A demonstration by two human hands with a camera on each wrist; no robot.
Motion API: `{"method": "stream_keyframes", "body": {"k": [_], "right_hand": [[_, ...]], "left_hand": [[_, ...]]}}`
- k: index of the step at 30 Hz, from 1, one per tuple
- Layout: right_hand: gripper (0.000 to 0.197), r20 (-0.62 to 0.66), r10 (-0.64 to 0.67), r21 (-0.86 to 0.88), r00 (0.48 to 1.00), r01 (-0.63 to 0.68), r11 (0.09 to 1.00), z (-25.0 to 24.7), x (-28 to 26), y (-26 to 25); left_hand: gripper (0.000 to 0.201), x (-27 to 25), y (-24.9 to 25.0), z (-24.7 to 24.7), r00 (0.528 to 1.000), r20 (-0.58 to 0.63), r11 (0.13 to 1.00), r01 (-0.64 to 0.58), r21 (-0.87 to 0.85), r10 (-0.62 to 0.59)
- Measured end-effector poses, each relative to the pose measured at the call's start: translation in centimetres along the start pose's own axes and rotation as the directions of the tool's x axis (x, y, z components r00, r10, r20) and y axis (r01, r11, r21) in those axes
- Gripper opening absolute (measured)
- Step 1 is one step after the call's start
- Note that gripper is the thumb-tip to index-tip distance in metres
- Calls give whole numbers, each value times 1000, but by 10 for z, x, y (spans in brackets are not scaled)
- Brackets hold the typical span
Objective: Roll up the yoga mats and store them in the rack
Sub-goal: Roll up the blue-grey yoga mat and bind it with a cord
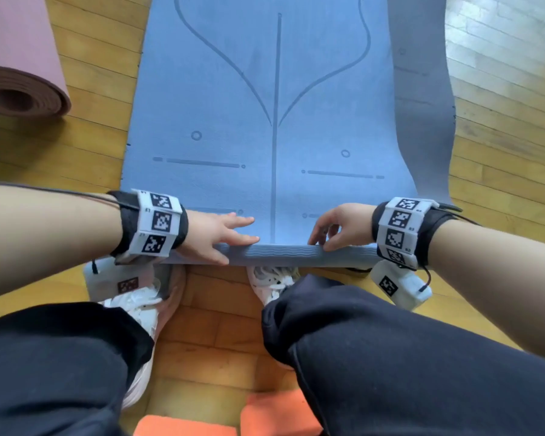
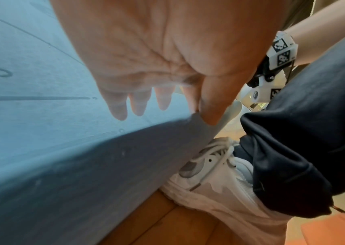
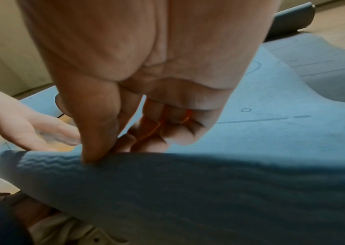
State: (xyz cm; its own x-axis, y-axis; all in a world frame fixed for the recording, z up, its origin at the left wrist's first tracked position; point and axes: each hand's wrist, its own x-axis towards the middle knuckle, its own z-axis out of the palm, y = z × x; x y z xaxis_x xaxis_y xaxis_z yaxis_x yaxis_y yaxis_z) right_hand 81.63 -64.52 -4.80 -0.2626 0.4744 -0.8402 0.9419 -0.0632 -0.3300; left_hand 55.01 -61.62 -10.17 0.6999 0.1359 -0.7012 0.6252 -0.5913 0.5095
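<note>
A blue yoga mat point(image 1: 265, 89) with printed guide lines lies flat on the wooden floor and stretches away from me. Its near edge point(image 1: 280, 253) is turned up and shows the ribbed underside. My left hand point(image 1: 239, 247) lies at the left part of this edge, fingers straight on the top face and thumb against the ribbed side; the left wrist view shows this hand point(image 2: 173, 116) the same way. My right hand point(image 1: 321, 240) pinches the edge further right between thumb and curled fingers, seen close in the right wrist view point(image 3: 108, 152). No rack is in view.
A rolled pink mat point(image 1: 22, 89) lies on the floor at the far left. A greyer mat point(image 1: 422, 89) shows from under the blue one's right side. My white shoes point(image 1: 139, 303) stand just behind the turned edge. Orange blocks point(image 1: 280, 413) lie between my legs.
</note>
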Motion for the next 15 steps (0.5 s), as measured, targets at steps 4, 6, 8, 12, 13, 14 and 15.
{"method": "stream_keyframes", "body": {"k": [4, 6, 8, 12, 13, 14, 15], "right_hand": [[13, 49, 10, 104, 999, -15, 995, 2, -8, 6], [14, 62, 19, 151, 998, -28, 988, 2, -9, 8], [17, 93, 15, 164, 996, -30, 986, 1, -7, 8], [14, 129, 12, 131, 992, -29, 991, 0, -3, 4], [14, 108, 12, 107, 994, -24, 994, -1, -3, 3], [15, 77, 10, 83, 997, -16, 996, -1, -3, 3], [16, 43, 6, 59, 999, -8, 998, -2, -3, 3]], "left_hand": [[44, -5, 1, -4, 997, -21, 990, -72, -119, 70], [40, -7, 4, -3, 996, -27, 983, -92, -162, 88], [36, -9, 6, -1, 997, -15, 981, -79, -177, 78], [38, -14, 5, 2, 998, 14, 985, -55, -163, 58], [40, -15, 5, 2, 999, 4, 987, -47, -154, 48], [44, -14, 4, 1, 999, -19, 988, -40, -146, 38], [48, -14, 3, 0, 998, -49, 990, -36, -140, 29]]}}
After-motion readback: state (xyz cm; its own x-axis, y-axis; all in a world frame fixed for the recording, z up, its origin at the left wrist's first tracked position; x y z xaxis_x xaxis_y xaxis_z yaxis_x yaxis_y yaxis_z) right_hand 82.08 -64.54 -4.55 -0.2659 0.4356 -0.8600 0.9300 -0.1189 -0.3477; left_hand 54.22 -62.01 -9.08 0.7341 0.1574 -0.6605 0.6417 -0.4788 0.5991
